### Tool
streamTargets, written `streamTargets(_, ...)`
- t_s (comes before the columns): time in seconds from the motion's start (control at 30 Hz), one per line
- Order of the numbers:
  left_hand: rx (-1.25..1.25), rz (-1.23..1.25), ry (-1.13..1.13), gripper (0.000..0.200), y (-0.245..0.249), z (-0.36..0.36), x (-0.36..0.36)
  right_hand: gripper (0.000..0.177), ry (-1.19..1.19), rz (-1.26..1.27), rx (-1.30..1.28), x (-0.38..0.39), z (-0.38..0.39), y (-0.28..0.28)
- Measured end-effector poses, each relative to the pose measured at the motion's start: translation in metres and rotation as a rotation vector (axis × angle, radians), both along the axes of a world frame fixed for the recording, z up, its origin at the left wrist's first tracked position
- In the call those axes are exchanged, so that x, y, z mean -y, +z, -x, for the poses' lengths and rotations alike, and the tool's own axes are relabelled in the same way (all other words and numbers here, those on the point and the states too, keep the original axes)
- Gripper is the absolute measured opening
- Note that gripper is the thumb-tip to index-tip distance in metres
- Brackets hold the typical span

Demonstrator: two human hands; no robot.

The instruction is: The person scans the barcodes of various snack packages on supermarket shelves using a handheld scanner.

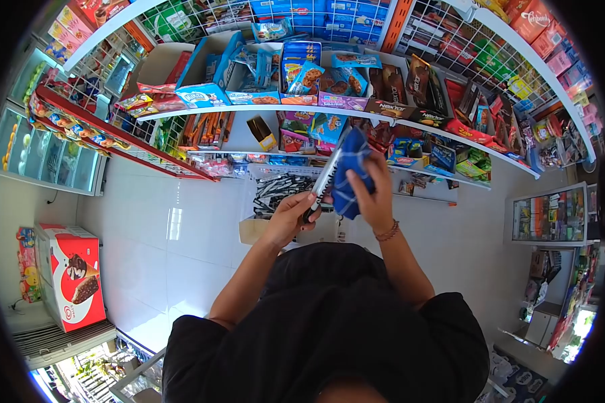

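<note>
My left hand (294, 213) is closed round the lower end of a black and white marker-like stick (326, 178), which tilts up to the right. Against its right side lies a blue cloth with pale lines (349, 176), gripped by my right hand (375, 185). The cloth partly hides the upper part of the stick. Below my hands an open carton holds many similar black and white sticks (282, 191). My right wrist wears a dark bracelet.
Ahead, a curved shelf edge (282, 107) carries boxes of packaged snacks, with a lower shelf of packets beneath. A red and white ice cream freezer (81, 279) stands at the left. A glass-fronted cabinet (548, 218) is at the right.
</note>
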State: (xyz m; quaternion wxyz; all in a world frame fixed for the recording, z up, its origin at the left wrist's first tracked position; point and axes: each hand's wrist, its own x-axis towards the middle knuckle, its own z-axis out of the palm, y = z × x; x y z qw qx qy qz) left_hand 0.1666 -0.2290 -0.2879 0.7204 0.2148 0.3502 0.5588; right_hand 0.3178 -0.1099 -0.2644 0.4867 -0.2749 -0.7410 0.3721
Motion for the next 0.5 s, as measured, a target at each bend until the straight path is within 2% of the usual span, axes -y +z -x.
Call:
streamTargets(0.07, -0.067, 0.036, 0.056, 0.029, 0.007, -0.003, 0.0, 0.022, 0.025, -0.075, 0.082, 0.012, 0.001, 0.0)
streamTargets(0.13, -0.084, 0.107, 0.187, 0.027, 0.011, -0.003, -0.001, 0.021, 0.172, -0.21, 0.163, 0.018, 0.001, -0.003)
streamTargets(0.17, -0.071, 0.069, 0.176, 0.023, 0.007, 0.001, 0.0, 0.022, 0.239, -0.241, 0.198, 0.019, 0.001, -0.002)
streamTargets(0.33, -0.028, 0.051, 0.092, 0.029, 0.007, 0.012, 0.004, 0.021, 0.127, -0.153, 0.236, 0.002, -0.004, -0.008)
streamTargets(0.4, 0.011, 0.022, 0.042, 0.032, 0.012, 0.012, 0.004, 0.02, -0.091, 0.036, 0.161, -0.018, -0.007, -0.006)
streamTargets(0.43, 0.027, 0.017, 0.04, 0.035, 0.014, 0.012, 0.004, 0.02, -0.089, 0.028, 0.159, -0.026, -0.013, -0.004)
streamTargets(0.5, 0.075, 0.005, 0.042, 0.038, 0.014, 0.011, 0.004, 0.023, 0.005, 0.486, -0.174, -0.037, -0.023, 0.006)
